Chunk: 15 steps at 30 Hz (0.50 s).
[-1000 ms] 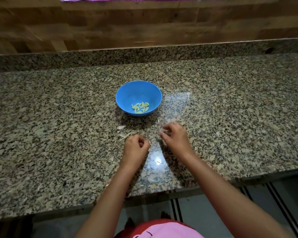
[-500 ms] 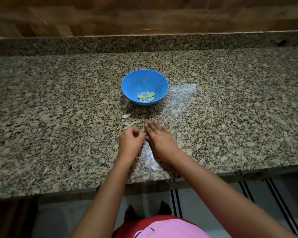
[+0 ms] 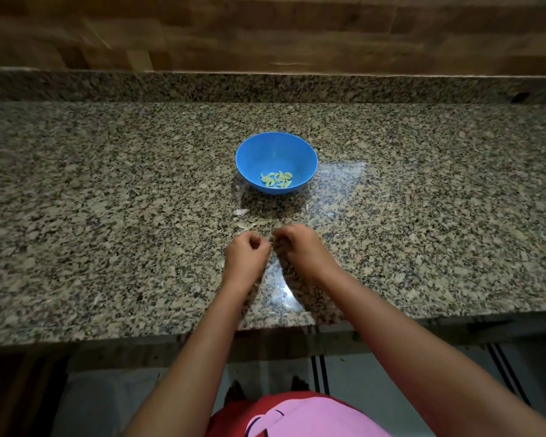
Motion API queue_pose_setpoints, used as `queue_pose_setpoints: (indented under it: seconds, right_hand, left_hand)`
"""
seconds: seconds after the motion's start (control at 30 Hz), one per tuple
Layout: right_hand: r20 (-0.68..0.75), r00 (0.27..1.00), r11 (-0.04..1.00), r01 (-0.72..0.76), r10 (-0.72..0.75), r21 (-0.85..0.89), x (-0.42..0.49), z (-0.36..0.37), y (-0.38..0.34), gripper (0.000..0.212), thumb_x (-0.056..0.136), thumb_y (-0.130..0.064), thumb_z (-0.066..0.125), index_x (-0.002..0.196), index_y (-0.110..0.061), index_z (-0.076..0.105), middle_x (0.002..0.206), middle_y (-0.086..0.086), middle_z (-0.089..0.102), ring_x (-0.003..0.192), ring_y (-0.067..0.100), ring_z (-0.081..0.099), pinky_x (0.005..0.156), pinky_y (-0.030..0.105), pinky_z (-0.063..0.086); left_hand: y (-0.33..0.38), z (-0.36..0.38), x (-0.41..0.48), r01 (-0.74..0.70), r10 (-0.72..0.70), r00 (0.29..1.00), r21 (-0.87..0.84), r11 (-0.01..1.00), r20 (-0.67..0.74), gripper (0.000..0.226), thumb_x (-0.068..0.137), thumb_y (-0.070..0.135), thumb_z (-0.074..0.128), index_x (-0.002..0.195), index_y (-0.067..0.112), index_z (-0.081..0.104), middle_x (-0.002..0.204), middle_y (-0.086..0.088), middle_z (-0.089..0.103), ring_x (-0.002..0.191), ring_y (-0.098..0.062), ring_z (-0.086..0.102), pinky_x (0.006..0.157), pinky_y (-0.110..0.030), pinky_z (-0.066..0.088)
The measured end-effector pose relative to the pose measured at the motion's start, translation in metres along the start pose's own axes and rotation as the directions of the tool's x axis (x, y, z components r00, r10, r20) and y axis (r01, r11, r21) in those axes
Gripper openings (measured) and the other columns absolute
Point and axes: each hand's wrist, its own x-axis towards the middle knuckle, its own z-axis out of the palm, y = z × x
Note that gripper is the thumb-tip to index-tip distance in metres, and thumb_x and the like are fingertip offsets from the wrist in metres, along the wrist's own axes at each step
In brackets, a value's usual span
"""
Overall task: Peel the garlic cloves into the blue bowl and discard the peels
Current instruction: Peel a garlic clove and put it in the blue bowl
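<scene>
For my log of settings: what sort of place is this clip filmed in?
Likely a home kitchen: a granite counter, wood-look wall behind, and a blue bowl holding peeled garlic cloves.

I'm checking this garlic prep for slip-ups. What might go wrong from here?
The left hand and right hand work short of the bowl, over the counter, so anything that slips from them would likely land on stone, not in the bowl. Loose peels lie between hands and bowl. Pale on speckled granite, they may get missed at cleanup, or brushed in with the peeled cloves.
</scene>
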Motion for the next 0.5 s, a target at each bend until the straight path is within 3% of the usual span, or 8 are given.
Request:
queue_pose_setpoints:
  seconds: [0.07, 0.17, 0.27, 0.37, 0.43, 0.5]
  right_hand:
    - [-0.008, 0.999, 0.996, -0.038, 0.038, 0.079, 0.006, -0.002, -0.007, 0.035, 0.085, 0.004, 0.056, 0.118, -0.005, 0.064, 0.116, 0.012, 0.064, 0.109, 0.023, 0.058, 0.097, 0.029, 0.043]
    - [-0.039, 0.999, 0.992, -0.007, 0.012, 0.126, -0.013, -0.003, -0.01, 0.039, 0.095, -0.018, 0.053, 0.133, -0.012, 0.051, 0.135, 0.005, 0.054, 0.125, 0.016, 0.049, 0.109, 0.029, 0.036]
    - [0.16, 0.983, 0.99, 0.108, -0.092, -0.094, -0.045, 0.009, -0.003, 0.063, 0.097, -0.046, 0.04, 0.15, -0.02, 0.018, 0.156, -0.003, 0.016, 0.144, 0.011, 0.012, 0.116, 0.027, 0.006]
    - [0.285, 0.956, 0.938, 0.16, -0.069, -0.309, -0.048, 0.025, -0.001, 0.082, 0.091, -0.065, 0.023, 0.15, -0.019, -0.01, 0.155, -0.001, -0.016, 0.143, 0.012, -0.016, 0.113, 0.029, -0.012]
    - [0.266, 0.963, 0.925, 0.142, -0.046, -0.352, -0.031, 0.032, -0.003, 0.08, 0.092, -0.064, 0.02, 0.149, -0.017, -0.01, 0.155, 0.001, -0.016, 0.143, 0.015, -0.016, 0.114, 0.033, -0.011]
    - [0.243, 0.968, 0.922, 0.149, -0.062, -0.359, -0.016, 0.036, -0.005, 0.072, 0.096, -0.057, 0.022, 0.151, -0.018, 0.0, 0.159, 0.005, -0.005, 0.146, 0.018, -0.008, 0.116, 0.036, -0.005]
  left_hand:
    - [-0.003, -0.005, 0.0, 0.003, -0.003, 1.0, 0.024, 1.0, -0.011, 0.01, 0.091, 0.02, 0.055, 0.091, 0.013, 0.061, 0.074, 0.007, 0.056, 0.062, -0.002, 0.048, 0.044, -0.011, 0.034]
    - [-0.013, -0.015, -0.003, 0.034, -0.034, 0.999, 0.008, 0.999, -0.017, 0.009, 0.092, 0.021, 0.054, 0.09, 0.015, 0.06, 0.075, 0.007, 0.057, 0.061, -0.003, 0.05, 0.042, -0.009, 0.035]
    - [-0.022, -0.017, -0.012, 0.043, -0.045, 0.999, -0.045, 0.998, -0.028, 0.012, 0.093, 0.024, 0.054, 0.088, 0.014, 0.059, 0.076, 0.003, 0.06, 0.058, -0.008, 0.05, 0.048, -0.016, 0.039]
    - [-0.029, -0.014, -0.021, 0.063, -0.078, 0.99, -0.121, 0.991, -0.118, 0.013, 0.093, 0.025, 0.053, 0.084, 0.017, 0.057, 0.075, 0.002, 0.06, 0.06, -0.011, 0.051, 0.054, -0.024, 0.042]
    - [-0.029, -0.015, -0.023, 0.083, -0.11, 0.978, -0.152, 0.985, -0.178, 0.012, 0.093, 0.024, 0.053, 0.085, 0.016, 0.058, 0.075, 0.004, 0.06, 0.061, -0.009, 0.052, 0.053, -0.022, 0.041]
    - [-0.03, -0.015, -0.022, 0.085, -0.113, 0.977, -0.155, 0.984, -0.182, 0.011, 0.092, 0.023, 0.054, 0.086, 0.016, 0.059, 0.075, 0.006, 0.06, 0.063, -0.008, 0.053, 0.054, -0.023, 0.042]
